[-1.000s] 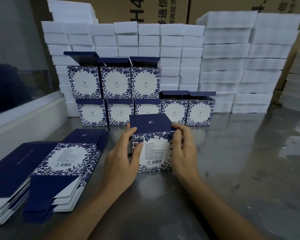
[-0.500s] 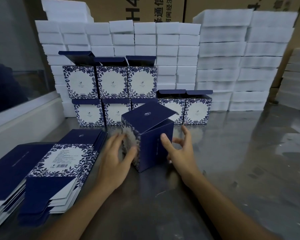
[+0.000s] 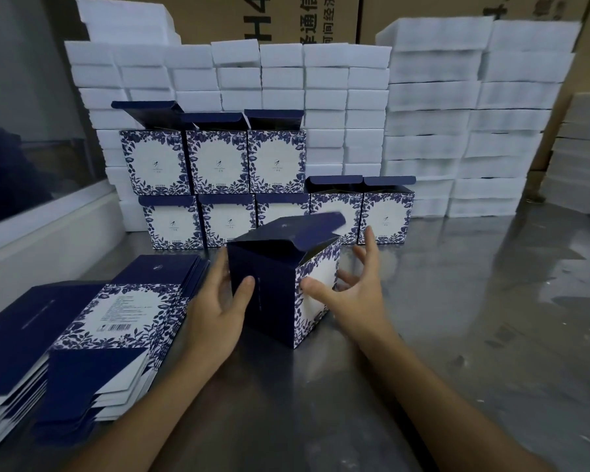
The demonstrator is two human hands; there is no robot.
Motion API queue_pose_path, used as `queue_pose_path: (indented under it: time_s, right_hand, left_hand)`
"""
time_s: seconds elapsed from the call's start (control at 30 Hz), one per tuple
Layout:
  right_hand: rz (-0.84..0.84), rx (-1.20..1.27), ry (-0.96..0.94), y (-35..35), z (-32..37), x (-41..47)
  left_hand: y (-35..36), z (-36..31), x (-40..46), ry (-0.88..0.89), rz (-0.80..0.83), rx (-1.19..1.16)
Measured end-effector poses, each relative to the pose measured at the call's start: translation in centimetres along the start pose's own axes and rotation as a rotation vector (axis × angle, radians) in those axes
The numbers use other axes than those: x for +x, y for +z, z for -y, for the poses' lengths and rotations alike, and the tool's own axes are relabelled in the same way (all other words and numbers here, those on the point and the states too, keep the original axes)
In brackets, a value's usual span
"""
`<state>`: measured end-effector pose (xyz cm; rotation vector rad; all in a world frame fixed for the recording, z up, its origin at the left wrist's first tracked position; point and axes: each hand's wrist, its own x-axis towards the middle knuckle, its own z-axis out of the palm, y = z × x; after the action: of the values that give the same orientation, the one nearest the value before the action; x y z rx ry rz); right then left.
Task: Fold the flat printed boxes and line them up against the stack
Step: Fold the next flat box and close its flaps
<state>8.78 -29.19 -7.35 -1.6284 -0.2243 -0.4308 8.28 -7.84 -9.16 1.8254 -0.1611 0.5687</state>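
A folded blue-and-white floral box [image 3: 273, 294] stands on the steel table [image 3: 457, 335], one corner turned toward me and its navy lid flap raised. My left hand [image 3: 215, 318] lies against its left side with straight fingers, thumb on the navy face. My right hand [image 3: 351, 294] touches the floral face with the thumb only, its fingers spread in the air. Behind, folded boxes stand in a lower row [image 3: 229, 219] and an upper row [image 3: 215, 161] against the white foam stack [image 3: 338, 97]. Flat printed boxes [image 3: 123, 311] lie piled at my left.
A second pile of flat navy blanks [image 3: 14, 352] sits at the far left edge. A white ledge [image 3: 48, 240] under a window borders the table's left. Taller foam stacks [image 3: 474, 114] and cardboard cartons [image 3: 218, 18] close off the back.
The box has been turned from its label face to a corner facing me, and its lid flap has come up. My right fingers have lifted off and spread.
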Motion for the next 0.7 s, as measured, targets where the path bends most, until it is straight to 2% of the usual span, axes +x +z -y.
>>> queue_pose_path:
  time_s: [0.1,0.2,0.33,0.6,0.7]
  right_hand:
    - [0.026,-0.057,-0.128,0.5,0.6,-0.3]
    - [0.034,-0.098,-0.216,0.6,1.6,-0.5]
    - [0.085,-0.173,-0.363,0.9,2.7,-0.7]
    - [0.111,-0.101,-0.316,0.5,2.7,-0.9]
    - [0.05,-0.165,-0.352,0.8,2.7,-0.9]
  left_hand:
    - [-0.3,-1.0,-0.2,0.022,-0.035,-0.038]
    - [-0.3,-2.0,-0.4,0.118,0.009,-0.143]
    - [-0.1,-3.2,-0.8,0.252,0.04,-0.103]
    - [-0.1,-3.9,-1.4,0.268,0.08,-0.049]
    - [0.1,-4.4,-1.7,0.29,0.04,0.015]
